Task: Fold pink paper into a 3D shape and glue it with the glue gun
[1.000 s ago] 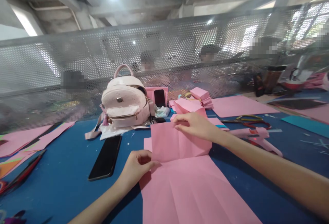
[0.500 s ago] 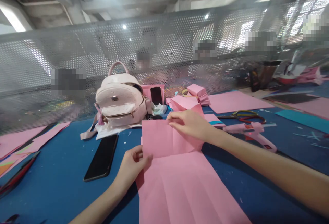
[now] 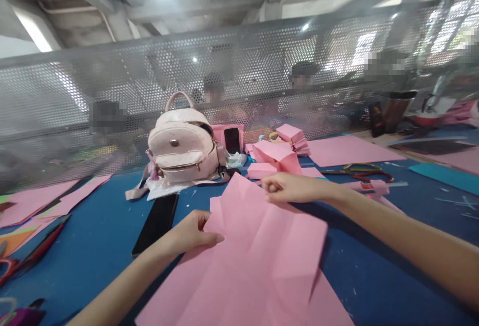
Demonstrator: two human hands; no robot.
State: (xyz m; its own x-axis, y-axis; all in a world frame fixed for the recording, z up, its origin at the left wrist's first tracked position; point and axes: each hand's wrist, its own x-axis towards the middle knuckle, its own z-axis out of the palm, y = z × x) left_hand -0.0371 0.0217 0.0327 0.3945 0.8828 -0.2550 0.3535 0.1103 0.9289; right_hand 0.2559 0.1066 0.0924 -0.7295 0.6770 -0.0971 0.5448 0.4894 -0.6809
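A creased sheet of pink paper [image 3: 258, 251] stands partly raised in front of me, its top corner pointing up and its right side bent. My left hand [image 3: 194, 231] is closed on its left edge, thumb on top. At the upper right edge, my right hand [image 3: 282, 186] has its fingers curled round the paper; the fingertips are partly hidden. More pink paper [image 3: 337, 301] lies beneath the raised part. Just beyond my right hand are folded pink paper pieces [image 3: 275, 151].
Behind stands a pale pink backpack [image 3: 179, 144], with a black phone [image 3: 157, 224] before it. To the right are scissors [image 3: 359, 172] and a pink glue gun [image 3: 374, 189]. Red-handled scissors [image 3: 41, 246] and pink sheets [image 3: 45, 199] lie left. A perforated metal screen [image 3: 247, 62] rises behind the blue table.
The upper flap of pink paper has come down toward me and the sheet now bends into a peak. My right hand has moved slightly down, its fingers more curled. My left hand stays at the left edge.
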